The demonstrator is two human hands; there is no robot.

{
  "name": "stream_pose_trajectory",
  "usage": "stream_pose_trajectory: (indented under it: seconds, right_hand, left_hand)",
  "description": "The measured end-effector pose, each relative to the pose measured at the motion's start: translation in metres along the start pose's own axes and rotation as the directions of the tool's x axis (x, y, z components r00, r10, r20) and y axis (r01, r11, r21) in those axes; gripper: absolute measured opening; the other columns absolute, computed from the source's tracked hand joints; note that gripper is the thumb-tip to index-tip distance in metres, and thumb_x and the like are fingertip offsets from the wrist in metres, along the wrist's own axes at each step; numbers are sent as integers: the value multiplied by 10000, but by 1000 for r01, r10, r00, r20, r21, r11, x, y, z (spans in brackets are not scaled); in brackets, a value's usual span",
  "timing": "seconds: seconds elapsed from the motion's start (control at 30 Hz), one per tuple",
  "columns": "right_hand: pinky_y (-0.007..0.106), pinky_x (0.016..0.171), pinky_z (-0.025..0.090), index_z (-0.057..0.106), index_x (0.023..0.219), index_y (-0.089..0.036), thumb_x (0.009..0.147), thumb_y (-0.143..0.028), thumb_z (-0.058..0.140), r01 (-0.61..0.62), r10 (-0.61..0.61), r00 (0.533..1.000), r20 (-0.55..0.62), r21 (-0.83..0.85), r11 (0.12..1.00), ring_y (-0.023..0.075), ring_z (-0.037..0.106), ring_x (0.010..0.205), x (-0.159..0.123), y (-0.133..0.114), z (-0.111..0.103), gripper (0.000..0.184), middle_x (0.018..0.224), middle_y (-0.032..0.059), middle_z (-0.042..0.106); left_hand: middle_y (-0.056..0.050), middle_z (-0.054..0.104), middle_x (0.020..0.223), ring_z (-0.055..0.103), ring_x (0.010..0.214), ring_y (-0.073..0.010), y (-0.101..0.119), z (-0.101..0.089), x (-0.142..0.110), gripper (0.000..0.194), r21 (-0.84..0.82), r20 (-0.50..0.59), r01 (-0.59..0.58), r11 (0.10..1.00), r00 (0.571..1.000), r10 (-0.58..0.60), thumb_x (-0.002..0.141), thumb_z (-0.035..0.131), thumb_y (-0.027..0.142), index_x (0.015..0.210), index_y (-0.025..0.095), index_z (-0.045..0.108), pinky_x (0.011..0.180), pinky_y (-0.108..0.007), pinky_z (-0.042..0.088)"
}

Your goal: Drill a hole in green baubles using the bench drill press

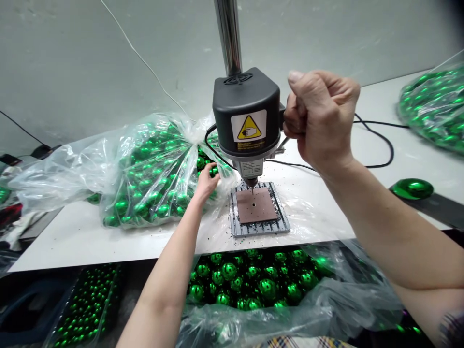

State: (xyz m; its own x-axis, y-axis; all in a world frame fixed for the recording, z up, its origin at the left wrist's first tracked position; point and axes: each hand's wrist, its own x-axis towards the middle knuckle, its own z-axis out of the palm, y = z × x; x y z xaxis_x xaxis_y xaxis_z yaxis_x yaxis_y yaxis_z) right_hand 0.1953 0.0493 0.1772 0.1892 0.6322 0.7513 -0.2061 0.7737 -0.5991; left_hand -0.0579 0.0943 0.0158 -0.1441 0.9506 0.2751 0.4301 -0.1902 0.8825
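The white desk [119, 244] carries a clear plastic bag [148, 179] of shiny green balls, left, and a drill press [246, 116] near its front edge. Beside it, the right hand [321, 116] is fisted, its hold hidden; the left hand's [207, 183] fingers half curl at green balls [213, 169], grasp unclear.

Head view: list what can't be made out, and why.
All in the head view:
Left hand: what it holds, if anything; its fingers hide this.
Right hand: what it grips; curled fingers hide it.
Lower label: print too small.
Column: top cut off by the top edge.
Far-right bag: blurred, cut off by the right edge.
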Motion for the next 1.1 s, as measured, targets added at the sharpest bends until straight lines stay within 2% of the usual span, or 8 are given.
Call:
stream_pose_trajectory:
  seconds: [0.1,0.23,0.37,0.47,0.57,0.77,0.97,1.1]
  right_hand:
    - [308,299,160,364,498,-218,833,-457,781,-7,7,1000,-10,40,999,70,246,316,0,-1,1,585,395,-50,356]
    - [315,297,151,368,484,-225,800,-485,797,-16,17,999,-36,30,999,79,250,307,0,-5,3,593,391,-52,347]
    - [315,314,162,373,479,-232,785,-515,787,-51,51,997,-53,-11,999,88,264,319,-1,-8,5,587,403,-52,357]
    - [321,322,145,367,478,-238,806,-438,772,-31,33,998,-57,29,999,98,267,318,-1,-7,6,558,403,-52,353]
    - [327,315,135,355,490,-243,811,-451,778,-9,12,999,-46,56,998,102,262,309,0,-5,6,571,404,-52,354]
    - [319,308,165,359,510,-242,825,-541,758,19,-18,1000,-20,24,1000,98,277,320,1,-4,5,589,410,-49,361]
    - [313,316,181,332,523,-250,802,-650,731,44,-44,999,-24,-1,999,100,304,328,3,-1,5,630,414,-49,347]
    - [316,312,156,381,513,-252,730,-637,804,62,-59,998,-34,79,995,90,282,314,5,2,6,612,396,-62,350]
  left_hand:
    - [-51,681,944,626,679,-151,19,-30,-16,329,-296,-47,180,938,978,-202,831,619,335,1140,221,613,553,-259,502]
    - [-103,704,1011,670,754,-179,63,-46,-58,369,-558,190,324,764,946,-262,873,641,465,1126,198,624,594,-281,538]
    - [-56,690,933,663,720,-146,87,-25,-98,516,-588,384,474,655,877,-290,730,849,377,1142,189,600,597,-239,527]
    - [-59,687,913,643,616,-132,78,0,-112,542,-590,451,554,588,830,-330,770,805,495,1148,191,562,463,-203,415]
    - [-47,685,903,638,609,-121,62,19,-113,513,-594,458,597,540,802,-383,763,802,504,1092,184,573,470,-201,409]
    - [-16,682,889,615,568,-84,46,34,-109,601,-518,402,558,648,828,-392,646,898,366,1117,163,585,484,-196,413]
    - [5,658,811,590,480,-80,37,41,-108,639,-395,319,472,788,875,-364,694,863,444,1173,139,569,402,-200,399]
    - [16,652,737,549,432,-70,36,46,-106,567,-324,354,480,815,861,-365,744,830,432,1163,127,599,376,-198,391]
